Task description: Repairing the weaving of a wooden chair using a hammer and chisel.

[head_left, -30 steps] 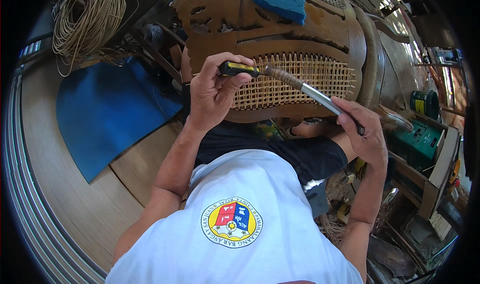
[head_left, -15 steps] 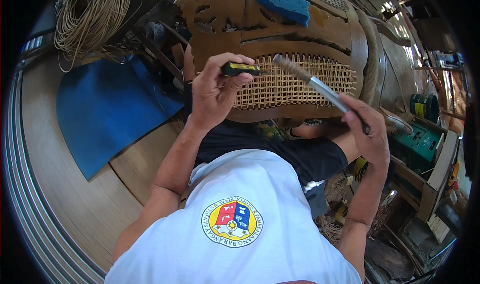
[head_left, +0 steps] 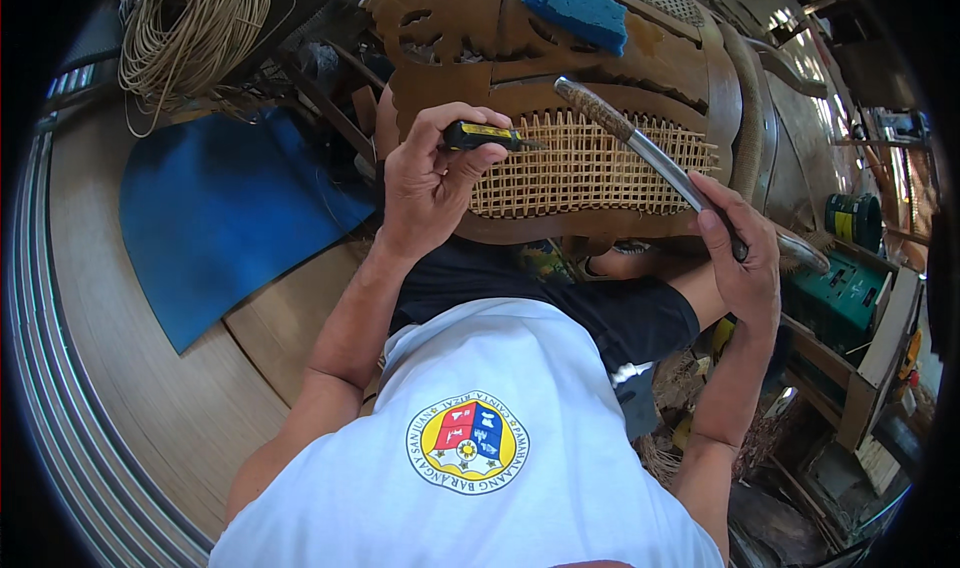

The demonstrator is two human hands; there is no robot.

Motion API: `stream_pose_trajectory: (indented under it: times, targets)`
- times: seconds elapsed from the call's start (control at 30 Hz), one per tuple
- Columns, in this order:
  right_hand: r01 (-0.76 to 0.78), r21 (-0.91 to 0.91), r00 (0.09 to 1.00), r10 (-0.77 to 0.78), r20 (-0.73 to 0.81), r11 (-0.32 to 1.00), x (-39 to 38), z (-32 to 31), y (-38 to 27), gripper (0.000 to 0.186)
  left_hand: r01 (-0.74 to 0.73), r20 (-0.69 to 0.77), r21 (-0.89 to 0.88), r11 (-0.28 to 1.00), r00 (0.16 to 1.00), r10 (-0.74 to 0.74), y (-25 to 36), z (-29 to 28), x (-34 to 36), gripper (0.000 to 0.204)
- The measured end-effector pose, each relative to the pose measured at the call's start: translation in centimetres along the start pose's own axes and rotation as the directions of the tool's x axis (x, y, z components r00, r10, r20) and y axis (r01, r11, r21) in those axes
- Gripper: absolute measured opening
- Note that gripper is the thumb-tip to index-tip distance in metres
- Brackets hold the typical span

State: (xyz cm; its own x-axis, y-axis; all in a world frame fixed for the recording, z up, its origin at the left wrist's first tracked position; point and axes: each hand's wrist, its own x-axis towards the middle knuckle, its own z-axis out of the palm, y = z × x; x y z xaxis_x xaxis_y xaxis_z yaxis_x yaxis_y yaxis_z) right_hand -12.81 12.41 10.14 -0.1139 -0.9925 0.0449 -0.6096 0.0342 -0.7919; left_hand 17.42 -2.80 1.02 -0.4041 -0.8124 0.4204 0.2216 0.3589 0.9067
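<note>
My left hand (head_left: 428,183) is closed round the black and yellow handle of a short screwdriver (head_left: 482,136). Its thin dark tip points right, over the woven cane panel (head_left: 590,168) of a brown carved wooden chair part (head_left: 440,68). In my right hand (head_left: 745,258) is a long metal rod (head_left: 655,158), silver in the middle, rusty brown and speckled toward its far end, with a dark end at the palm. The rod slants up and left above the weave, apart from the screwdriver. Loose cane ends stick out along the panel's edges.
A blue sponge (head_left: 573,10) rests on the chair part's upper side. To the left are a coil of cane (head_left: 195,38) and a curved blue sheet (head_left: 235,218) on a wooden surface (head_left: 85,208). At the right stands a wooden crate (head_left: 880,333) with a green case (head_left: 835,293).
The rod's far end has risen a little and moved away from the screwdriver. My right hand has tilted slightly, while my left hand has barely moved.
</note>
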Motion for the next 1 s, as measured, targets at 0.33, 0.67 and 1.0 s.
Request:
stream_pose_trajectory:
  times: [0.33,0.67,1.0]
  targets:
    - [-0.019,-0.012,1.0,0.02,0.022,1.0,-0.1,0.8,-0.4,0.031,0.034,0.075,0.116,0.993,0.996,-0.043,0.3,0.2,0.3,0.03]
    - [0.047,0.338,0.895,0.11,-0.432,0.94,-7.5,-4.9,3.4,0.039,0.035,-0.158,0.024,0.999,0.987,-0.031,1.6,-3.4,-0.5,0.034]
    - [-0.21,0.476,0.765,0.447,-0.464,0.854,-14.4,-1.2,6.4,0.037,0.094,-0.014,-0.082,0.992,0.995,-0.095,0.3,0.3,-0.8,0.031]
